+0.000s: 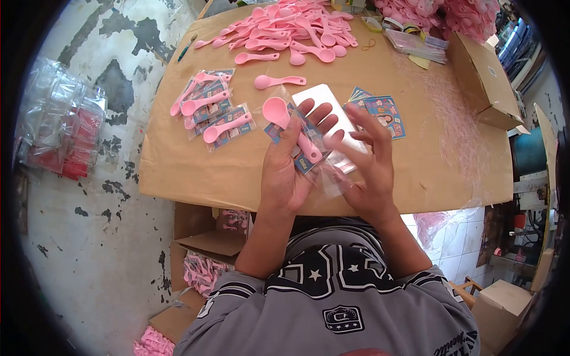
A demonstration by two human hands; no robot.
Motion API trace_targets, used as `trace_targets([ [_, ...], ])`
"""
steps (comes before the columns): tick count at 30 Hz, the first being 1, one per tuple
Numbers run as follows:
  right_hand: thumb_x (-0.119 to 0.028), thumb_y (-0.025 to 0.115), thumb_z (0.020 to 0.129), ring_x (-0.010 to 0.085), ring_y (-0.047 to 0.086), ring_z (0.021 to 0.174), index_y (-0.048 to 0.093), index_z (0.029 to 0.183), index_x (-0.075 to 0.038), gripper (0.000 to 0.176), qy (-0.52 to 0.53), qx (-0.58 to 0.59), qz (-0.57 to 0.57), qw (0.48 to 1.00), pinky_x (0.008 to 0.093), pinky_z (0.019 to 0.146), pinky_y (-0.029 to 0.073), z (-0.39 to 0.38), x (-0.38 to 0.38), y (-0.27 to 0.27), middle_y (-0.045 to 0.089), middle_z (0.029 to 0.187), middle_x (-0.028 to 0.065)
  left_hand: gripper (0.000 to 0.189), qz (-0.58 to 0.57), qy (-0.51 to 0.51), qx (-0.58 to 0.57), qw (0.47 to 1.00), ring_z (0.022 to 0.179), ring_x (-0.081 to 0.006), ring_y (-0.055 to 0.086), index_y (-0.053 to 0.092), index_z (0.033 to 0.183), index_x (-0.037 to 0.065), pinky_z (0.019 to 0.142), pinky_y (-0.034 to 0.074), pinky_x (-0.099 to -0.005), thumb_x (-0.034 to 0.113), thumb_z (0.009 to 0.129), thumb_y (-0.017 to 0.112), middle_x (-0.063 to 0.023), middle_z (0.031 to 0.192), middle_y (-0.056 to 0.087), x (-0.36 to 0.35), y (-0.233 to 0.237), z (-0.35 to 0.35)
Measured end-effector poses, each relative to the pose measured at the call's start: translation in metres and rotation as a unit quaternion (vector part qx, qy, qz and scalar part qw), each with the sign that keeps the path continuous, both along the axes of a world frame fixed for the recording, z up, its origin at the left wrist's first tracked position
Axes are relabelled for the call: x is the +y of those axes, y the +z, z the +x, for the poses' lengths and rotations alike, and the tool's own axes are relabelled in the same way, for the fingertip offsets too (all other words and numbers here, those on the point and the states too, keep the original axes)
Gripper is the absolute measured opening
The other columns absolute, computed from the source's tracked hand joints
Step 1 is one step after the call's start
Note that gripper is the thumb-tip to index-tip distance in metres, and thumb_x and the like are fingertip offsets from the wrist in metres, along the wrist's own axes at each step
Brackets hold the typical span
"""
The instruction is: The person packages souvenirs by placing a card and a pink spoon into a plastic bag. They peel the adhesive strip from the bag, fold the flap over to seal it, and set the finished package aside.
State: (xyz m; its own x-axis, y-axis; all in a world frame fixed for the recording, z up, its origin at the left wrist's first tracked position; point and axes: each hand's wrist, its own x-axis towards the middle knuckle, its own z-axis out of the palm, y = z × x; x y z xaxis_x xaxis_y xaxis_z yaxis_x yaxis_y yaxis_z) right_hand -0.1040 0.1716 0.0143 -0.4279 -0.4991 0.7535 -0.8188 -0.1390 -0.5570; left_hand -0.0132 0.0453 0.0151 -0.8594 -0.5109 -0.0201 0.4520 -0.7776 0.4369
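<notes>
Head camera, looking down: the pink spoon [276, 111] is in my left hand [285, 178], above the near edge of the table. Its bowl sticks up past my fingertips and its handle lies on a small printed card [304, 162]. My left thumb presses handle and card together, and my other left fingers are spread behind them as a backing. Both sit at the mouth of a clear bag [334, 178], which my right hand [371, 172] holds by the film. Its fingers are a little spread over the top, and the thumb is mostly hidden under the plastic.

I judge the spoon light, stiff and smooth, best gripped on the handle just below the bowl. The card looks thin and easily bent. The bag looks limp and slippery, so its open edge is the place to hold it.

Under my hands lies a flat white rectangular piece [323, 98], with a stack of printed cards [383, 113] just to its right. To the left are bagged spoons [214, 115], a single loose spoon [279, 80] lies farther up, and a heap of pink spoons [291, 29] sits at the far end. All of it rests on the cardboard-covered table [196, 172]. A cardboard box [484, 77] sits at the right edge, and a bundle of clear packets [59, 130] lies on the floor to the left.
</notes>
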Motion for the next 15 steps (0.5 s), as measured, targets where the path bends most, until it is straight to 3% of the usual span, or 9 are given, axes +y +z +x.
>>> trace_targets([
  [1,-0.012,0.086,0.078,0.0361,0.055,0.134,0.083,0.114,-0.025,0.038,0.016,0.050,0.021,0.998,0.0449,0.107,0.047,-0.002,0.008,0.002,0.056,0.152,0.0154,0.046,-0.002,-0.001,-0.006,1.000,0.134,-0.0294,0.059,0.045,0.150,0.001,0.115,0.051,-0.0503,0.027,0.113,0.052,-0.0211,0.146,0.056,-0.002,0.000,0.000],
  [4,-0.014,0.086,0.079,0.0359,0.054,0.137,0.084,0.109,-0.022,0.031,0.072,0.062,0.053,0.994,0.0475,0.111,0.044,-0.009,0.021,0.020,0.059,0.151,0.0175,0.047,-0.005,-0.003,-0.018,1.000,0.143,-0.0313,0.051,0.043,0.152,0.001,0.121,0.044,-0.0523,0.027,0.113,0.050,-0.0214,0.154,0.050,-0.011,0.000,0.002],
  [5,-0.011,0.084,0.080,0.0372,0.053,0.139,0.084,0.109,-0.020,0.031,0.106,0.028,0.023,0.994,0.0479,0.112,0.043,-0.017,0.025,0.018,0.060,0.150,0.0176,0.047,0.005,0.001,-0.018,1.000,0.145,-0.0317,0.050,0.042,0.152,0.001,0.122,0.043,-0.0519,0.027,0.113,0.050,-0.0213,0.155,0.050,-0.013,0.000,0.003],
  [8,-0.007,0.081,0.082,0.0380,0.053,0.140,0.083,0.111,-0.019,0.031,0.076,-0.123,-0.038,0.989,0.0472,0.115,0.041,-0.029,0.035,0.016,0.061,0.149,0.0158,0.049,0.027,0.001,-0.016,1.000,0.147,-0.0322,0.047,0.041,0.154,0.001,0.123,0.042,-0.0508,0.027,0.113,0.050,-0.0212,0.156,0.048,-0.019,0.003,0.007],
  [9,-0.004,0.078,0.084,0.0386,0.050,0.143,0.082,0.116,-0.018,0.035,0.028,-0.012,0.024,0.999,0.0487,0.117,0.040,-0.037,0.034,0.018,0.058,0.154,0.0141,0.050,0.033,0.000,-0.015,0.999,0.148,-0.0323,0.047,0.040,0.155,0.001,0.123,0.041,-0.0504,0.027,0.113,0.050,-0.0211,0.157,0.048,-0.020,0.005,0.007],
  [12,-0.006,0.078,0.084,0.0379,0.046,0.146,0.080,0.120,-0.020,0.039,-0.034,0.079,0.135,0.987,0.0493,0.118,0.039,-0.030,0.021,0.027,0.053,0.158,0.0133,0.054,0.011,-0.052,-0.008,0.999,0.146,-0.0302,0.049,0.038,0.157,0.001,0.123,0.041,-0.0479,0.028,0.113,0.051,-0.0202,0.156,0.049,-0.015,0.010,0.007],
  [15,-0.007,0.078,0.083,0.0388,0.042,0.150,0.083,0.116,-0.024,0.037,0.011,0.118,0.146,0.982,0.0495,0.119,0.040,-0.019,0.010,0.027,0.051,0.161,0.0122,0.055,0.015,-0.088,-0.034,0.995,0.144,-0.0283,0.052,0.038,0.158,0.002,0.123,0.042,-0.0460,0.029,0.112,0.052,-0.0191,0.155,0.051,-0.004,0.009,0.005],
])
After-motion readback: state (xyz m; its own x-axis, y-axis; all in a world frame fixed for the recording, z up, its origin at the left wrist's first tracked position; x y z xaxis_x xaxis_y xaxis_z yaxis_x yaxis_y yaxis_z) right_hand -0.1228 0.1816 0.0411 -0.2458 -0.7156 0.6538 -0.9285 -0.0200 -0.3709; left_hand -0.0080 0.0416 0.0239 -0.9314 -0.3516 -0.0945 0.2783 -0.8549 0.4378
